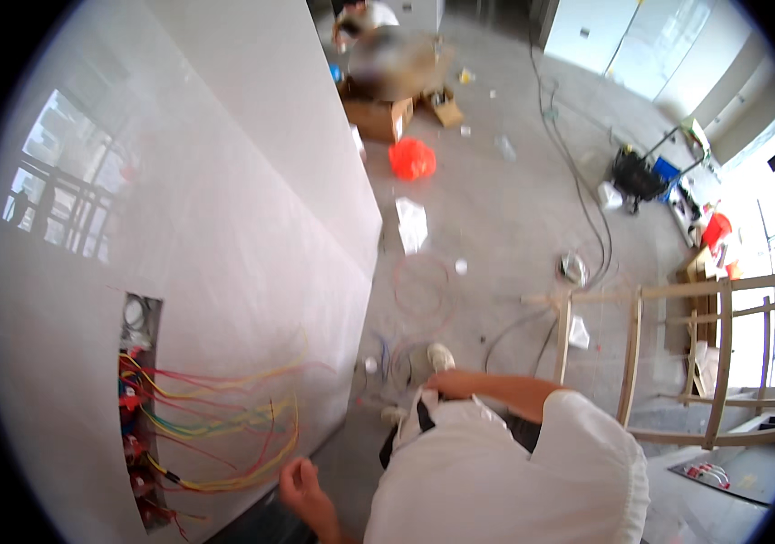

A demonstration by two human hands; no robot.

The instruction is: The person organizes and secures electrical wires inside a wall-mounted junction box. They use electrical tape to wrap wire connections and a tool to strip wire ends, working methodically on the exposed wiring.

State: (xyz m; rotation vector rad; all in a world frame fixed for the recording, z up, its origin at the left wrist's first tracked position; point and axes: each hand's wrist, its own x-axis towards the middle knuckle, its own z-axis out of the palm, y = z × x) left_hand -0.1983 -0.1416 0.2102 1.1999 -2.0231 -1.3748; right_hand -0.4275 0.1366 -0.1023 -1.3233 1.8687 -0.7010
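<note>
My left hand (304, 488) is at the bottom, its fingers curled, beside the wall. Whether anything is in those fingers, I cannot make out. Just above and left of it, loose red, yellow and green wires (224, 422) stick out from a tall slot cut in the wall (156, 363). Red wiring boxes (134, 444) sit in a column inside that slot, with a coiled pale conduit (136, 315) at its top. My right hand (446, 383) rests low against the front of my white clothing, at waist or thigh height; its fingers are mostly hidden.
A wooden frame like a ladder or trestle (632, 363) stands on my right. Black cable (578, 177) runs along the grey floor. Farther off are a red plastic bag (412, 159), cardboard boxes (374, 118), a black cart (639, 174) and a person (369, 16) bending over.
</note>
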